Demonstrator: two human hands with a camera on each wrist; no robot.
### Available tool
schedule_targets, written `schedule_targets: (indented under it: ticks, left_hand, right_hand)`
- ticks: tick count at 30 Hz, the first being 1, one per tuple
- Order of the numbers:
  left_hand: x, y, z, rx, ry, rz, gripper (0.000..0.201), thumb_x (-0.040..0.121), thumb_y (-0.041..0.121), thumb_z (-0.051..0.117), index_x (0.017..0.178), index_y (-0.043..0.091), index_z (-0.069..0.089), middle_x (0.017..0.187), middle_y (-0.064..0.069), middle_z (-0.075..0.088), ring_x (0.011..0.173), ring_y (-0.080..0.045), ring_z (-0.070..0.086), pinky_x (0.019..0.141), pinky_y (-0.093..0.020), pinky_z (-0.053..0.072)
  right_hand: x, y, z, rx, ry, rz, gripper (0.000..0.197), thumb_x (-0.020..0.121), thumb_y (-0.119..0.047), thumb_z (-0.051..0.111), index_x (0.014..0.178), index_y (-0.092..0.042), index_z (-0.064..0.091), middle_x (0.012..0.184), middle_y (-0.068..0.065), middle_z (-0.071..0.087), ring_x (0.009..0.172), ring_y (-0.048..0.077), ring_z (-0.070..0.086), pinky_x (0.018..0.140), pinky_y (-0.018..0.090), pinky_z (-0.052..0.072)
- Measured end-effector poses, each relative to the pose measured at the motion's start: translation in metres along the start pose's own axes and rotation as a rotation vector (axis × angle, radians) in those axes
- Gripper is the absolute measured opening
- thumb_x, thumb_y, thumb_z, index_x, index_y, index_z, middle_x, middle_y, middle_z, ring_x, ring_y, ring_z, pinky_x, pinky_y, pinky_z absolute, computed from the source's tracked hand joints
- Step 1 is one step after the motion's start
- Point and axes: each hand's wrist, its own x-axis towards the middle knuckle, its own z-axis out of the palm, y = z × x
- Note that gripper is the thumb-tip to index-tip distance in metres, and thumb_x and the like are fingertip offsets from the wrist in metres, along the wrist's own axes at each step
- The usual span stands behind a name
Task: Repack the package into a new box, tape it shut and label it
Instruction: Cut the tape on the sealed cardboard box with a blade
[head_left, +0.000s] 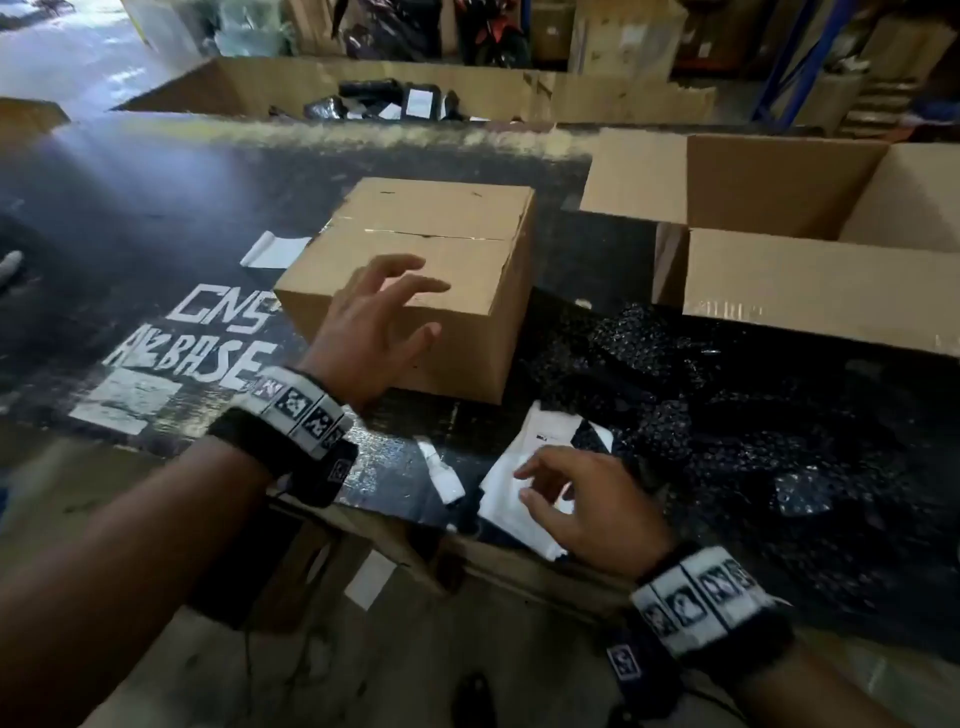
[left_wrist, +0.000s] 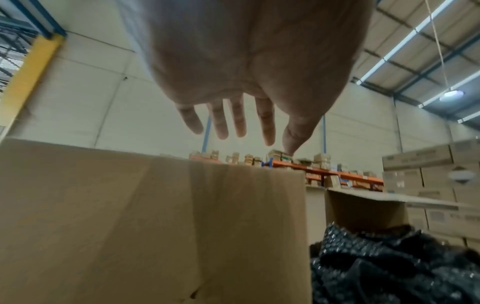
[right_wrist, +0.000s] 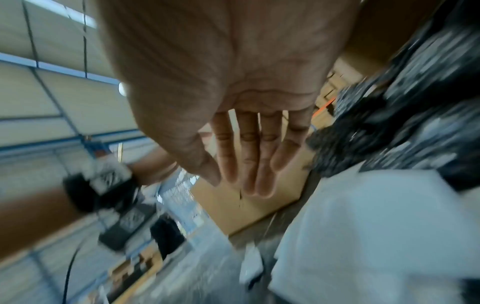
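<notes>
Both our hands are spread, gripping nothing: left hand (head_left: 371, 325) over the closed box (head_left: 421, 280), right hand (head_left: 592, 512) at five o'clock above white paper (head_left: 506, 499).

plain brown box (head_left: 415, 270), shiny black bubble wrap (head_left: 727, 415) lower right, white label sheet (head_left: 511, 499), black table (head_left: 156, 208) with white lettering

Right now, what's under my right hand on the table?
Under the right hand lies a white paper sheet on the black table, black bubble wrap overlapping it. The hand covers part of the sheet.

Right wrist view motion-blurred
</notes>
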Motion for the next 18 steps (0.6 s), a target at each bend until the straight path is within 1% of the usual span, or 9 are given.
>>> schedule_targets:
  ticks: [2, 4, 5, 7, 8, 10, 13, 15, 18]
  left_hand:
    - [0.011, -0.007, 0.003, 0.119, -0.066, 0.01, 0.05, 0.093, 0.054, 0.053, 0.141, 0.039, 0.053, 0.159, 0.004, 0.035, 0.145, -0.023, 0.037, 0.12, -0.054, 0.025]
    - [0.021, -0.018, 0.01, 0.178, -0.168, -0.005, 0.058, 0.092, 0.062, 0.041, 0.147, 0.043, 0.045, 0.165, 0.005, 0.028, 0.15, -0.025, 0.03, 0.121, -0.059, 0.023]
    - [0.024, -0.024, 0.014, 0.185, -0.211, -0.014, 0.06, 0.093, 0.063, 0.038, 0.15, 0.046, 0.041, 0.166, 0.006, 0.026, 0.152, -0.024, 0.026, 0.121, -0.061, 0.022]
    - [0.025, -0.039, 0.02, 0.181, -0.253, 0.0, 0.057, 0.098, 0.059, 0.037, 0.154, 0.049, 0.031, 0.168, 0.007, 0.026, 0.155, -0.022, 0.021, 0.122, -0.06, 0.02]
    - [0.024, -0.045, 0.021, 0.182, -0.252, 0.015, 0.055, 0.101, 0.055, 0.037, 0.155, 0.05, 0.029, 0.167, 0.007, 0.028, 0.155, -0.022, 0.022, 0.122, -0.059, 0.02]
    - [0.026, -0.048, 0.021, 0.202, -0.219, 0.058, 0.051, 0.105, 0.048, 0.039, 0.155, 0.049, 0.029, 0.165, 0.006, 0.033, 0.154, -0.024, 0.026, 0.122, -0.055, 0.023]
    - [0.03, -0.049, 0.02, 0.183, -0.191, 0.056, 0.047, 0.106, 0.042, 0.042, 0.153, 0.049, 0.036, 0.161, 0.006, 0.039, 0.15, -0.024, 0.032, 0.119, -0.051, 0.027]
    - [0.031, -0.049, 0.02, 0.184, -0.176, 0.058, 0.046, 0.106, 0.041, 0.042, 0.151, 0.049, 0.039, 0.16, 0.007, 0.042, 0.147, -0.024, 0.035, 0.118, -0.051, 0.03]
    - [0.031, -0.053, 0.021, 0.181, -0.161, 0.07, 0.046, 0.105, 0.043, 0.041, 0.15, 0.051, 0.039, 0.158, 0.007, 0.044, 0.145, -0.024, 0.038, 0.116, -0.05, 0.033]
  right_hand:
    - [0.024, -0.009, 0.027, -0.12, -0.043, 0.065, 0.014, 0.081, -0.036, 0.067, 0.093, -0.029, 0.067, 0.079, -0.011, 0.069, 0.077, 0.007, 0.065, 0.075, 0.035, 0.055]
    - [0.046, -0.019, 0.053, -0.197, -0.125, 0.107, 0.017, 0.081, -0.035, 0.067, 0.094, -0.026, 0.065, 0.091, -0.005, 0.07, 0.09, 0.02, 0.066, 0.078, 0.036, 0.054]
    - [0.055, -0.019, 0.066, -0.217, -0.148, 0.126, 0.018, 0.082, -0.036, 0.067, 0.096, -0.025, 0.064, 0.098, 0.0, 0.07, 0.096, 0.025, 0.066, 0.08, 0.037, 0.054]
    - [0.068, -0.021, 0.083, -0.268, -0.168, 0.199, 0.023, 0.084, -0.038, 0.066, 0.1, -0.023, 0.064, 0.106, 0.006, 0.069, 0.101, 0.031, 0.065, 0.081, 0.036, 0.053]
    - [0.073, -0.02, 0.091, -0.287, -0.172, 0.223, 0.024, 0.084, -0.04, 0.066, 0.101, -0.023, 0.065, 0.108, 0.008, 0.069, 0.101, 0.033, 0.066, 0.08, 0.036, 0.052]
    - [0.081, -0.024, 0.102, -0.322, -0.151, 0.251, 0.026, 0.084, -0.039, 0.065, 0.103, -0.021, 0.065, 0.108, 0.012, 0.068, 0.1, 0.036, 0.067, 0.077, 0.036, 0.052]
    - [0.088, -0.028, 0.115, -0.294, -0.095, 0.266, 0.029, 0.088, -0.036, 0.058, 0.11, -0.017, 0.062, 0.106, 0.019, 0.069, 0.097, 0.042, 0.068, 0.078, 0.042, 0.055]
    - [0.09, -0.034, 0.118, -0.261, -0.079, 0.296, 0.027, 0.091, -0.031, 0.055, 0.112, -0.014, 0.059, 0.106, 0.023, 0.068, 0.098, 0.045, 0.067, 0.078, 0.044, 0.054]
    - [0.094, -0.036, 0.119, -0.232, -0.112, 0.336, 0.025, 0.088, -0.028, 0.06, 0.107, -0.012, 0.066, 0.109, 0.022, 0.07, 0.102, 0.042, 0.068, 0.082, 0.042, 0.056]
